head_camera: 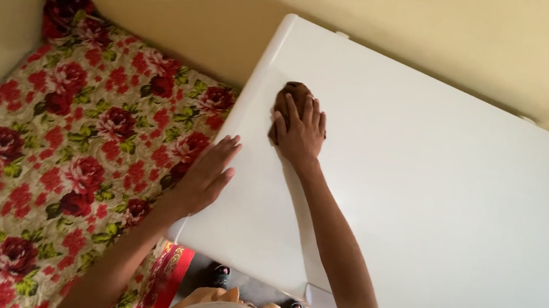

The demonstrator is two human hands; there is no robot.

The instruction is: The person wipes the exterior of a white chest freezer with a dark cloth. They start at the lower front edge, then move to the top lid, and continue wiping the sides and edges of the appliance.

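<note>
My right hand [302, 135] lies palm down on a dark brown cloth [290, 96], pressing it onto the flat white top of a large appliance [432, 197] near its far left corner. The cloth shows mostly beyond my fingers. My left hand [207, 174] rests flat with fingers spread on the left edge of the same white top, holding nothing.
A mattress with a red rose floral cover [40, 158] lies against the left side of the white top, reaching into the wall corner. Cream walls [390, 9] close in behind. My feet in sandals [219, 276] stand on the floor below.
</note>
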